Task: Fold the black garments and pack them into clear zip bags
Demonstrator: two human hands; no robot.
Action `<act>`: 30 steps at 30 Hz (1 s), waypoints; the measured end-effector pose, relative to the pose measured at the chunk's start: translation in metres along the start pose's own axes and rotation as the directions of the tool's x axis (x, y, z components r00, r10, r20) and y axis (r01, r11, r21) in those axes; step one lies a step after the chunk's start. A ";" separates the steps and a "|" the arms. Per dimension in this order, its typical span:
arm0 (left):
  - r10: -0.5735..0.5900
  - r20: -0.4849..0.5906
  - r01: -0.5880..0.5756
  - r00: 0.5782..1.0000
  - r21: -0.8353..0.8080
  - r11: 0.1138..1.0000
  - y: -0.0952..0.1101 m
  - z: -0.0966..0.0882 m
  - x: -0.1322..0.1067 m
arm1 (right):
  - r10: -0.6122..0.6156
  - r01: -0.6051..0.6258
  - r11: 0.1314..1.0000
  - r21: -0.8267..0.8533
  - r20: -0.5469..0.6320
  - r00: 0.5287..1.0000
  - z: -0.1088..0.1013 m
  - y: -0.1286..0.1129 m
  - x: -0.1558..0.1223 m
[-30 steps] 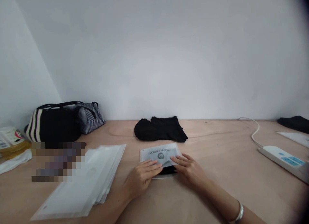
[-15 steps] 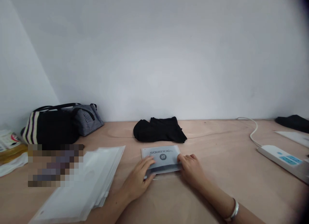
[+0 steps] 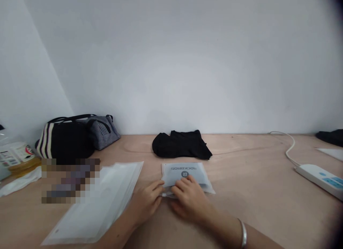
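A small frosted zip bag point(image 3: 171, 174) printed "ROCKBROS", its lettering upside down to me, lies on the table with something dark inside. My left hand point(image 3: 147, 200) grips its near left corner, fingertips by the zip slider. Curled over the near edge, just right of that, my right hand point(image 3: 191, 199) has its fingers on the bag below the logo; its thumb is mostly hidden. Behind the bag lies a folded black sock-like cloth point(image 3: 180, 144). To the left of my left hand, several larger frosted zip bags point(image 3: 93, 202) are spread in a stack.
A black bag with striped trim point(image 3: 66, 141) and a striped pouch point(image 3: 105, 131) stand at the back left. Left of them is a bottle of yellow liquid point(image 3: 20, 159). A white power strip point(image 3: 320, 177) with a cable lies at the right. Black cloth point(image 3: 332, 137) rests far right.
My right hand has moved from the bag's right side to its near edge, beside my left hand. The bag's lower right corner now lies uncovered. The view has shifted slightly left.
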State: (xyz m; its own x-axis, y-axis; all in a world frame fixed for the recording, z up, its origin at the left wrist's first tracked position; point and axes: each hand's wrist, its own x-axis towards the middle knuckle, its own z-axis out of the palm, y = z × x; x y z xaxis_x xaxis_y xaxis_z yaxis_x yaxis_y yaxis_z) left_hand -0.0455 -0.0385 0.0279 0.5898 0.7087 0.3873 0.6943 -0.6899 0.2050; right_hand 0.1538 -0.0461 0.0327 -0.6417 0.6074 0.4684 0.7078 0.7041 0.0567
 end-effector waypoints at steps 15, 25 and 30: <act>-0.050 0.019 0.048 0.999 0.095 0.994 -0.001 0.005 0.007 | -0.114 0.097 0.983 -0.155 -0.103 0.988 -0.002 0.051 -0.055; -0.217 -0.153 0.215 0.964 -0.034 0.976 0.007 0.027 0.009 | 0.076 -0.085 0.992 0.093 0.097 0.992 -0.058 0.060 -0.065; -0.335 -0.083 0.342 0.939 0.097 0.935 -0.001 0.029 0.008 | -0.010 -0.013 0.987 0.163 0.138 0.990 -0.034 0.054 -0.014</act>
State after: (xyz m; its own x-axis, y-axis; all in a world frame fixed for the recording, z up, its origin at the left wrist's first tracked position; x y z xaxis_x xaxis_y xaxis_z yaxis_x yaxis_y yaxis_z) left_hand -0.0294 -0.0279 0.0047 0.2868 0.8838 0.3696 0.8906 -0.3881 0.2370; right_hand 0.2110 -0.0285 0.0591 -0.6833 0.6455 0.3412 0.6585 0.7467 -0.0938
